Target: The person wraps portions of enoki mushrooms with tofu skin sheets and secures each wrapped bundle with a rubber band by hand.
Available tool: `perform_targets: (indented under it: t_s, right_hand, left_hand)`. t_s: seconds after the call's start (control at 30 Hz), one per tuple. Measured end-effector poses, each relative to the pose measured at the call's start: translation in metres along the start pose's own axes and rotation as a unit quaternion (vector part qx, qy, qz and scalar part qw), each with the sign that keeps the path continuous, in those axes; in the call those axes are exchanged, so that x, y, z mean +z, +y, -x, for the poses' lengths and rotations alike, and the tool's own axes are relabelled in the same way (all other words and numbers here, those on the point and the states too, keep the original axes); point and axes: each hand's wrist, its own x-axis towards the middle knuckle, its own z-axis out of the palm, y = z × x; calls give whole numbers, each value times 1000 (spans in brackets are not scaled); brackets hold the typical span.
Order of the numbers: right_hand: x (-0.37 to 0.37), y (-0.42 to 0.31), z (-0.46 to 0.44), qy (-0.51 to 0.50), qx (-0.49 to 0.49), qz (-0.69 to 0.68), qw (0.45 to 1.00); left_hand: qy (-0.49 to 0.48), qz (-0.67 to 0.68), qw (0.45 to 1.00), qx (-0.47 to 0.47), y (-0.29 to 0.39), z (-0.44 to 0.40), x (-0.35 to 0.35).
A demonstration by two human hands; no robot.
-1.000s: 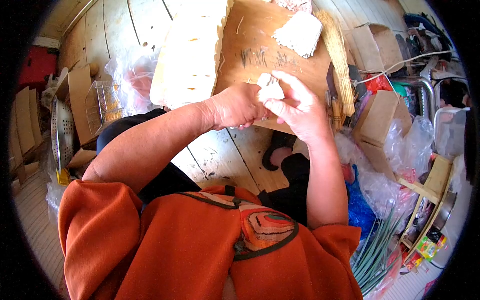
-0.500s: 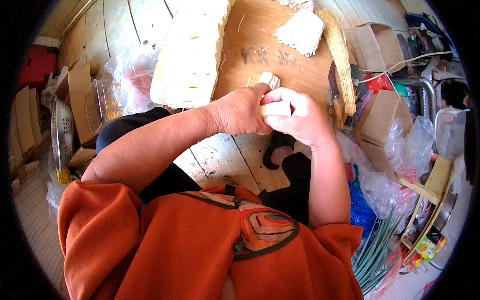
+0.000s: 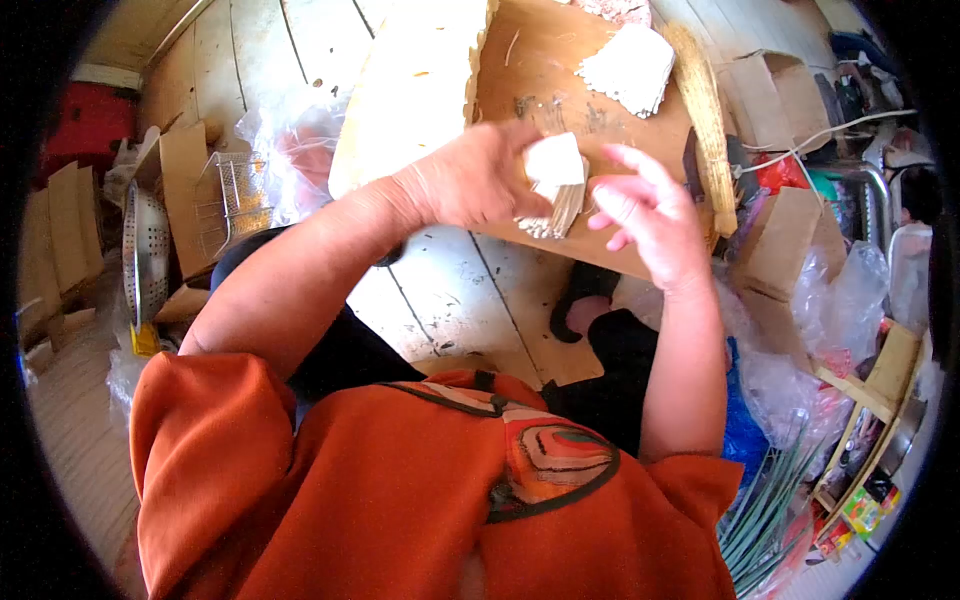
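My left hand [image 3: 480, 178], blurred by motion, is at the left side of a small pale bundle of thin folded layers [image 3: 560, 185]. Its fingers seem to lie behind and in front of the bundle, which shows a smooth white top and ridged, layered sides. To the right, my right hand [image 3: 645, 210] is apart from the bundle, fingers spread and holding nothing. Both hands are over the near edge of a brown wooden board [image 3: 540, 65]. A similar white layered stack [image 3: 630, 70] lies farther back on the board.
A long, pale slab of layered sheets [image 3: 410, 95] covers the board's left side. Along its right edge lies a straw brush [image 3: 703, 120]. A wire basket [image 3: 240, 200] and a metal colander [image 3: 147, 250] stand left; cardboard boxes [image 3: 775, 240], plastic bags and green onions [image 3: 765, 520] are right.
My right hand has let go of the pale bundle, opened and moved right. The bundle, held between both hands before, now shows its white top and layered side.
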Motion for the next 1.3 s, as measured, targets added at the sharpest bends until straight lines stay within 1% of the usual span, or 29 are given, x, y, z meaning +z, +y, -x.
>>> perform_targets:
  t_s: [0.03,0.1,0.13,0.17,0.2,0.23,0.3,0.33,0.4,0.5,0.53,0.57,0.63,0.7,0.77,0.8,0.87,0.9,0.97,1.0,1.03,1.07,1.1,1.13,1.17,1.23,1.3]
  right_hand:
    - [-1,2,-2,17,17,7,1000]
    - [2,11,-4,-4,24,42,999]
    - [6,12,-5,-4,23,36,999]
    - [10,14,-4,-23,25,75,997]
    - [14,15,-4,-43,26,115,992]
    - [16,18,-5,-42,25,110,993]
    - [19,26,-8,-65,-9,172,983]
    - [22,26,-8,-63,-10,169,983]
    - [26,23,-7,-74,-3,245,967]
    - [30,23,-6,-92,6,233,968]
    - [31,23,-6,-90,5,234,968]
    - [33,22,-6,-88,5,243,966]
    - [36,22,-7,-87,7,253,964]
    - [38,22,-8,-95,-9,284,954]
    - [39,18,-7,-100,-9,286,953]
    - [39,18,-6,-103,-10,288,952]
    - [36,20,-6,-107,-15,278,954]
    - [33,21,-7,-110,-22,270,956]
    - [26,23,-7,-102,-22,270,957]
    - [22,23,-7,-94,-24,271,958]
    - [17,25,-8,-93,-23,273,957]
    - [12,27,-10,-69,-14,284,956]
    - [8,29,-11,-46,-5,296,954]
    - [6,26,-12,-23,5,315,949]
    - [3,29,-12,-21,7,316,948]
    - [-4,41,-15,54,2,306,951]
    - [-7,54,-22,65,7,336,940]
  left_hand:
    - [19,-31,999,-39,10,8,-12]
    - [51,-31,997,-40,12,22,-37]
    - [73,-34,994,-80,14,26,-49]
    - [94,-37,988,-119,15,32,-58]
    - [108,-113,982,-103,16,38,-63]
    - [143,-178,971,-70,1,39,-65]
    - [116,-294,947,-63,-10,44,-70]
    - [114,-297,946,-63,-13,45,-69]
    - [57,-387,915,-95,-19,45,-66]
    - [55,-413,904,-97,-23,48,-58]
    - [81,-410,903,-102,-24,48,-55]
    - [82,-409,903,-102,-25,48,-52]
    - [146,-441,884,-53,-26,47,-49]
    - [154,-453,877,-48,-33,44,-46]
    - [206,-537,818,-27,-40,40,-41]
    - [205,-537,818,-27,-37,39,-39]
    - [172,-574,797,-75,-29,38,-37]
    - [171,-574,798,-74,-24,38,-36]
    - [173,-596,782,-61,-18,37,-35]
    - [173,-594,783,-60,-21,34,-36]
    - [155,-564,807,-86,-28,29,-39]
    - [137,-532,828,-113,-34,25,-42]
    - [136,-530,830,-113,-40,24,-43]
    - [158,-518,836,-93,-44,22,-44]
    - [179,-505,841,-72,-48,22,-45]
    - [178,-500,845,-70,-48,21,-44]
    - [142,-527,832,-105,-39,22,-43]
